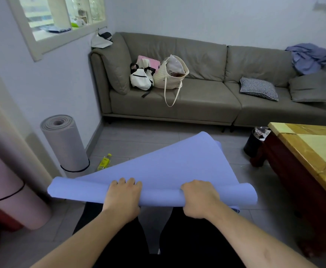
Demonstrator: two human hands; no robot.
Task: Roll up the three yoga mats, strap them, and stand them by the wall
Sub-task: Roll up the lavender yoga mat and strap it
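Observation:
A blue yoga mat (162, 171) is partly rolled at its near end, held above the floor in front of my legs; its loose part slopes away toward the sofa. My left hand (124, 196) lies over the roll with fingers curled round it. My right hand (198, 200) grips the roll further right. A grey rolled mat (65, 144) stands upright by the left wall with a black strap round its lower end. A pink rolled mat (13, 198), also strapped in black, leans at the far left.
A yellow bottle (104, 162) lies on the floor beside the grey mat. A grey sofa (206, 97) with bags and cushions runs along the back wall. A wooden table (313, 151) stands at the right, with a dark bin (254, 142) next to it.

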